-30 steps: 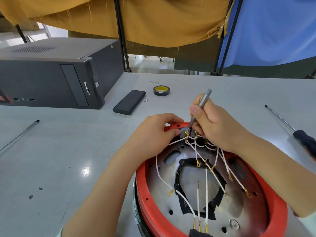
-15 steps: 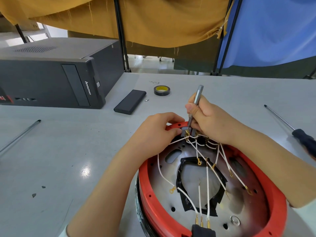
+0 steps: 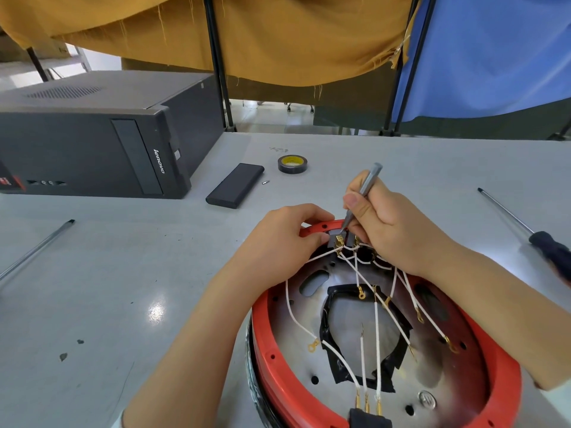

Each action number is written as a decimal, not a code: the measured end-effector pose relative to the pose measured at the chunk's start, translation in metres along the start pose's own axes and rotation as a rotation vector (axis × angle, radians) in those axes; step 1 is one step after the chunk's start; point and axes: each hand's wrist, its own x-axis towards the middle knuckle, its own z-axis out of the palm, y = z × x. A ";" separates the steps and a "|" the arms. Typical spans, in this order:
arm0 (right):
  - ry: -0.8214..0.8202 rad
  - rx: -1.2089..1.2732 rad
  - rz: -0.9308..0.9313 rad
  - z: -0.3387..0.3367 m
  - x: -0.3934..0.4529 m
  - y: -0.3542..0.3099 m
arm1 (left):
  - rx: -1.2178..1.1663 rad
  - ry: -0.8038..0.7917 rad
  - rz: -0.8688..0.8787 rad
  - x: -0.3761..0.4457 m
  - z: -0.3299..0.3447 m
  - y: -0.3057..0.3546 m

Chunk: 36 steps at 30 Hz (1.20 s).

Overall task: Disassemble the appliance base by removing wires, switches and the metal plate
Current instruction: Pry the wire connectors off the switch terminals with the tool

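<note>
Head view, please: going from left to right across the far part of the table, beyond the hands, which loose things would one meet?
Computer tower → flat black case → small screwdriver bit → tape roll → black-handled screwdriver near the right edge.

Computer tower (image 3: 92, 149), tape roll (image 3: 292, 164), black case (image 3: 235, 185), screwdriver (image 3: 525, 230)

The appliance base (image 3: 386, 350) is set on the tabletop (image 3: 123, 288), with a computer case (image 3: 92, 140) behind-left and a tape roll (image 3: 292, 164) behind.
</note>
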 end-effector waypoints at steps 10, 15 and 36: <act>-0.015 0.000 0.212 0.001 0.013 0.000 | 0.000 -0.006 0.006 0.000 -0.001 0.001; 0.031 0.096 0.120 0.000 0.005 0.001 | -0.006 -0.007 0.006 -0.001 -0.001 0.001; -0.001 -0.084 0.039 0.003 0.003 -0.003 | 0.005 -0.004 0.009 -0.001 -0.001 0.002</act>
